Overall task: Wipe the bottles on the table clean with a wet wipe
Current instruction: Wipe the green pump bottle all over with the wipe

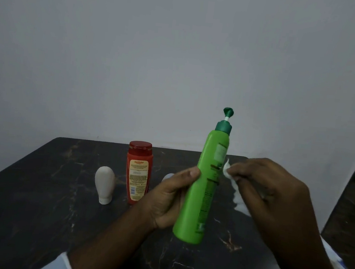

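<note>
Green bottle (205,181) is gripped near-upright by the left hand (165,198), the wipe (239,203) pinched just right of it by the right hand (271,188).

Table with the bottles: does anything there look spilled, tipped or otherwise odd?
Nothing spilled. The white bottle stands cap-down beside the upright red bottle, likely by design. The green pump bottle leans only because the left hand grips it; the right hand pinches the wipe.
</note>
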`<action>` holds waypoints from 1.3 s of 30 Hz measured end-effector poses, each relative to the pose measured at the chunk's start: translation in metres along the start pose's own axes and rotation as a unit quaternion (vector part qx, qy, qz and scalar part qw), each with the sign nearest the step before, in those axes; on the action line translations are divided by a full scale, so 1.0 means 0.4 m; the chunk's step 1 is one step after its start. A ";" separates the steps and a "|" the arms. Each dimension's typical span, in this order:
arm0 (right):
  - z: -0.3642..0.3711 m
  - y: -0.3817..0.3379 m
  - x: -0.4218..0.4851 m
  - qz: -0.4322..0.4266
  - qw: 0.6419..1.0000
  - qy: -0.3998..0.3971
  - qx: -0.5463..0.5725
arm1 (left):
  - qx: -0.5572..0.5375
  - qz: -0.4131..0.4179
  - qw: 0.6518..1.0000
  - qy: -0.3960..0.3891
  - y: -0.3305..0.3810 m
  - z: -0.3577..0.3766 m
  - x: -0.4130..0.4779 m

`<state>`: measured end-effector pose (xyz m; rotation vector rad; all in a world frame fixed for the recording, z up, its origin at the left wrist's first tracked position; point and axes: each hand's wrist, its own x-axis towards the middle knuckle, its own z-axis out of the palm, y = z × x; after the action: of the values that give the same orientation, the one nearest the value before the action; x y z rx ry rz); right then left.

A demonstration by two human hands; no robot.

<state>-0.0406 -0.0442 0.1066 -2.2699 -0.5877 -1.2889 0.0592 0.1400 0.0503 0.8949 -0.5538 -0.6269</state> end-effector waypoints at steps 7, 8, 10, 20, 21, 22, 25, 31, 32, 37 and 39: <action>0.023 0.000 -0.005 0.083 0.987 0.124 0.058 | 0.020 0.025 0.999 0.023 -0.008 0.024 -0.002; 0.025 0.002 -0.006 0.100 0.983 0.141 0.068 | 0.022 0.026 0.999 0.026 -0.006 0.025 -0.005; 0.027 0.008 -0.008 0.133 0.971 0.166 0.107 | 0.045 0.031 0.998 0.016 -0.002 0.027 -0.009; 0.019 0.017 -0.010 0.156 0.963 0.191 0.105 | 0.018 0.017 0.999 -0.041 -0.004 0.018 -0.009; 0.020 0.020 -0.010 0.164 0.962 0.190 0.106 | 0.019 0.011 0.998 -0.053 -0.004 0.020 -0.010; 0.021 0.024 -0.010 0.170 0.961 0.191 0.105 | 0.023 0.007 0.998 -0.062 -0.004 0.023 -0.012; 0.023 0.030 -0.008 0.178 0.959 0.203 0.086 | 0.049 0.011 0.997 -0.052 -0.001 0.024 -0.011; 0.015 0.046 -0.005 0.159 0.966 0.200 0.045 | 0.148 0.042 0.988 0.026 -0.011 0.012 0.000; 0.014 0.047 -0.004 0.147 0.969 0.195 0.031 | 0.174 0.049 0.983 0.042 -0.015 0.010 0.002; 0.017 0.044 -0.007 0.137 0.978 0.155 -0.005 | 0.290 0.070 0.952 0.065 -0.031 0.007 0.007; 0.019 0.041 -0.006 0.143 0.978 0.149 -0.010 | 0.312 0.069 0.945 0.066 -0.032 0.005 0.006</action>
<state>-0.0273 -0.0531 0.0981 -2.0283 -0.1360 -1.4491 0.0561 0.1310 0.0410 1.4682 -0.7021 -0.2526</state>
